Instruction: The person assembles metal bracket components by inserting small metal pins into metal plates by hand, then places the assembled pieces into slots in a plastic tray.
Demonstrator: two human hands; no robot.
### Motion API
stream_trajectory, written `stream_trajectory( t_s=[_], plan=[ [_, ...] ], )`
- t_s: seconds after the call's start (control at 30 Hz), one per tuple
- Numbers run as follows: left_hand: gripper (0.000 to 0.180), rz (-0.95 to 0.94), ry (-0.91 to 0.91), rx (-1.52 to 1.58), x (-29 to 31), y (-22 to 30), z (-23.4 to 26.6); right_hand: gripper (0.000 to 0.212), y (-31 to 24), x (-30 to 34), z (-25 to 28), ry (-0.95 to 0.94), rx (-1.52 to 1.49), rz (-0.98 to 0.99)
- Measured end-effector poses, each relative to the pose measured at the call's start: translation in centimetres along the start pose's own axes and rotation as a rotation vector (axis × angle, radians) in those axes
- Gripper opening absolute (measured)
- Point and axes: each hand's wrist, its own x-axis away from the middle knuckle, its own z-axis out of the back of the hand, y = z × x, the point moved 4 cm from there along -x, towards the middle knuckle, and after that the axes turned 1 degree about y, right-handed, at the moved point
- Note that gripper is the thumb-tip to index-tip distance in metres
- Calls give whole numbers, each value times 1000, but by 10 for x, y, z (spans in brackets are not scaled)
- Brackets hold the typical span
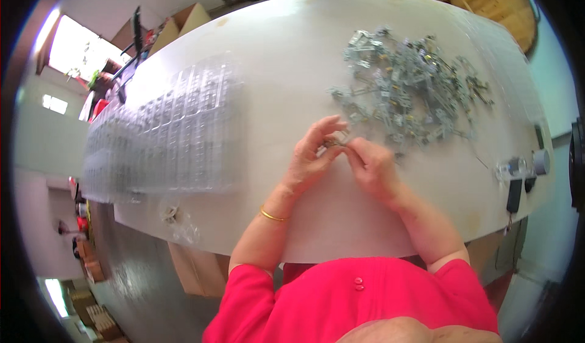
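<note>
Both hands: your left hand (314, 154) and right hand (372, 166) met at the near edge of the heap of grey metal parts (408, 90), fingertips pinched together around one small metal piece (334, 141).
Fingers: they were curled nearly closed on that piece; how firmly it was gripped you could not tell, since the fingers hid most of it.
Piece in hand: it sat just above the white table (292, 56), on the near side of the heap.
Slip risk: the piece was tiny and held only at the fingertips, so a loosened pinch could have dropped it back among the look-alike parts.
Snag risk: the heap lay tangled, and your right knuckles were close enough to drag parts along.
Trays: clear plastic blister trays (164, 130) lay well to the left of the heap, with bare table between.
Right of the heap: a tape roll (541, 160) and small dark items sat near the table edge.
In the way: nothing stood between your hands and the heap.
</note>
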Motion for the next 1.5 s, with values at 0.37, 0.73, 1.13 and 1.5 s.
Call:
stream_trajectory(
  t_s=[0.37,0.73,1.13,1.5],
  plan=[
    [55,5,20,106,1,-1,5,4,14,6,1,9,-85,-186],
    [47,258,-302,499,4,1,-3,9,30,4,5,135,-508,-116],
    [27,-190,14,-422,6,14,-10,10,40,4,1,166,-506,-257],
    [17,-316,165,-625,7,19,-14,10,36,7,-2,272,-527,-266]
  ],
)
